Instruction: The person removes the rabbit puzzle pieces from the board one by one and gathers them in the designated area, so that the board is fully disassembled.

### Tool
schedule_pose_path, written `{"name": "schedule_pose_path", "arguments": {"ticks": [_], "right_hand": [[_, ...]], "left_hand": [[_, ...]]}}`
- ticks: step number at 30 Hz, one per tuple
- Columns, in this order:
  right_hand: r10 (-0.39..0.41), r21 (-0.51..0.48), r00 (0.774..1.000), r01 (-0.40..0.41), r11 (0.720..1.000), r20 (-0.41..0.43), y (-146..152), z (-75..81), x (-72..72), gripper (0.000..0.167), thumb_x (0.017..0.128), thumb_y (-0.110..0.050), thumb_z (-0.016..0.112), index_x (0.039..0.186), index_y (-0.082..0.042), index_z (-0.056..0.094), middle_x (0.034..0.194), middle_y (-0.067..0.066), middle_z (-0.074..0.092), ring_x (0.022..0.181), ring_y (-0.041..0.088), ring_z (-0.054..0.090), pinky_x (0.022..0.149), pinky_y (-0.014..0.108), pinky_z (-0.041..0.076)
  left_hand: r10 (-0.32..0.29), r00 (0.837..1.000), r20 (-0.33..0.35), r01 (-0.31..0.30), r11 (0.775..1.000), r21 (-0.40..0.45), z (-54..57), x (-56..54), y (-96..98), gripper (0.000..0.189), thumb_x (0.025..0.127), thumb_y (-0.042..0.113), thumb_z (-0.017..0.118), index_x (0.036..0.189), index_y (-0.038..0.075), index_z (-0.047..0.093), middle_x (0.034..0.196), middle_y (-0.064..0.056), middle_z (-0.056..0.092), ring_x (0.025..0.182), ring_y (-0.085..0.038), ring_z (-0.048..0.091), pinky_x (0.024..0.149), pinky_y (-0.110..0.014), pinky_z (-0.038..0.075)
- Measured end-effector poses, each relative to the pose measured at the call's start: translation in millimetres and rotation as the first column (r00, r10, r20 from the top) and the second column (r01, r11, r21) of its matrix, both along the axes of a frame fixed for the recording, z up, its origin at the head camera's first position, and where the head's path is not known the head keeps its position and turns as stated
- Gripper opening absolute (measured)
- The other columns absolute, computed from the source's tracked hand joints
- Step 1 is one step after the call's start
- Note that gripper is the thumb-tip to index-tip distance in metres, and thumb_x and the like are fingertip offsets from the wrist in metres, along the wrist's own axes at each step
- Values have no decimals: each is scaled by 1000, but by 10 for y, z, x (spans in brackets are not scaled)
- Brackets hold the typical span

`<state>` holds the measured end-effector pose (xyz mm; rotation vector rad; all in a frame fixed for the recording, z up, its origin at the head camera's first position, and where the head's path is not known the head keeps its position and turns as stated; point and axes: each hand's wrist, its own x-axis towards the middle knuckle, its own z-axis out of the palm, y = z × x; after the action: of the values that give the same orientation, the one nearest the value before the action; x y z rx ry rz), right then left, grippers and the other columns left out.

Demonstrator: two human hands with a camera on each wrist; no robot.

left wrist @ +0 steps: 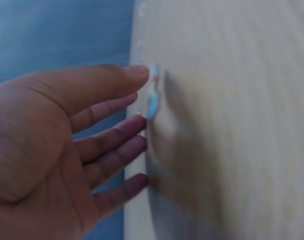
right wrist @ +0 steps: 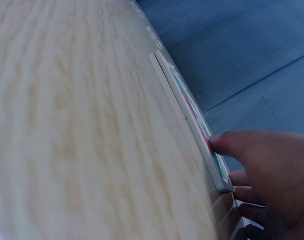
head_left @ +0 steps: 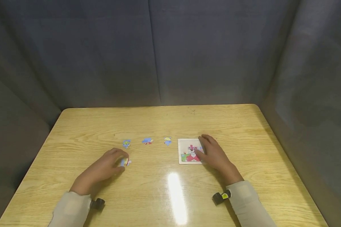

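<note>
Dark blue-grey fabric walls the space at the back and both sides, a seam running down its rear panel. The wood-grained bench has rounded far corners and reflects a bright white streak.

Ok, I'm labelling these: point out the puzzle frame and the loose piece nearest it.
Puzzle frame [head_left: 180,152]: head view, left rim.
Loose piece [head_left: 167,141]: head view, middle of its face.

The desk is covered in wavy wood grain, and light is bounced off its smooth, shiny top. Dull cloth is seen in the curtains and the sleeves. The puzzle tray seems to be made of smooth wood. What looks like plastic is seen on the wrist cameras.
</note>
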<state>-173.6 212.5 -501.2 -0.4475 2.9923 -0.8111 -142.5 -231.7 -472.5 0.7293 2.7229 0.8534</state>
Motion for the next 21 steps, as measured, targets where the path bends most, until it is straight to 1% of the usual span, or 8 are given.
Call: {"name": "schedule_pose_path", "arguments": {"ticks": [3, 6, 9, 10, 14, 16, 18, 21], "right_hand": [[2, 0, 1000, -2, 1000, 0, 6, -6, -1, 66, 97, -42, 57, 147, -4, 39, 152, 16, 33, 138, 37, 32, 111, 53, 32], [4, -1, 1000, -4, 1000, 4, 9, -12, -3, 63, 99, -44, 50, 148, -5, 39, 153, 15, 32, 139, 36, 31, 111, 53, 31], [3, 7, 1000, -3, 1000, -1, 11, -20, -7, 61, 101, -44, 47, 147, -5, 39, 153, 15, 32, 139, 36, 31, 112, 53, 31], [3, 10, 1000, -2, 1000, -4, 10, -22, -9, 61, 101, -43, 47, 147, -4, 40, 153, 15, 32, 139, 36, 31, 112, 52, 31], [-1, 21, 1000, 1, 1000, -9, 11, -12, -6, 55, 102, -37, 47, 147, -5, 41, 152, 15, 34, 139, 34, 32, 112, 51, 30], [-3, 19, 1000, 4, 1000, -12, 14, 0, -2, 53, 102, -33, 47, 146, -5, 41, 152, 14, 34, 140, 34, 31, 113, 51, 29], [-3, 19, 1000, 4, 1000, -15, 21, 8, 3, 51, 102, -30, 46, 146, -4, 41, 152, 14, 35, 140, 34, 31, 113, 51, 28], [6, 12, 1000, -5, 1000, -17, 30, 9, 4, 50, 102, -27, 47, 146, -3, 41, 151, 15, 35, 140, 35, 30, 114, 51, 27]], "left_hand": [[27, 999, 16, -27, 1000, 7, 46, -18, 23, 45, 89, 13, 72, 129, 2, 56, 133, -15, 53, 127, -38, 45, 105, -56, 38], [54, 998, 19, -54, 998, 31, 83, -39, 73, 44, 92, 19, 68, 132, 4, 55, 135, -13, 52, 128, -36, 46, 104, -55, 39], [51, 999, 2, -51, 998, 49, 121, -62, 169, 43, 95, 24, 66, 133, 8, 54, 137, -11, 51, 128, -36, 46, 103, -55, 41], [47, 999, -3, -47, 997, 53, 135, -69, 209, 43, 95, 25, 65, 133, 8, 54, 138, -11, 50, 130, -36, 44, 104, -55, 40], [40, 999, -9, -39, 997, 72, 201, -112, 411, 41, 96, 27, 63, 133, 12, 54, 138, -5, 49, 131, -32, 43, 104, -53, 40], [35, 999, -3, -34, 994, 99, 228, -147, 535, 40, 97, 27, 63, 133, 15, 54, 138, -1, 49, 132, -29, 41, 106, -51, 39], [22, 1000, -4, -22, 992, 124, 246, -189, 676, 39, 97, 27, 63, 133, 17, 54, 138, 2, 48, 130, -26, 43, 105, -49, 40], [-11, 1000, -6, 12, 990, 140, 259, -246, 902, 40, 96, 27, 63, 134, 18, 54, 140, 3, 47, 131, -25, 42, 105, -47, 40]]}}
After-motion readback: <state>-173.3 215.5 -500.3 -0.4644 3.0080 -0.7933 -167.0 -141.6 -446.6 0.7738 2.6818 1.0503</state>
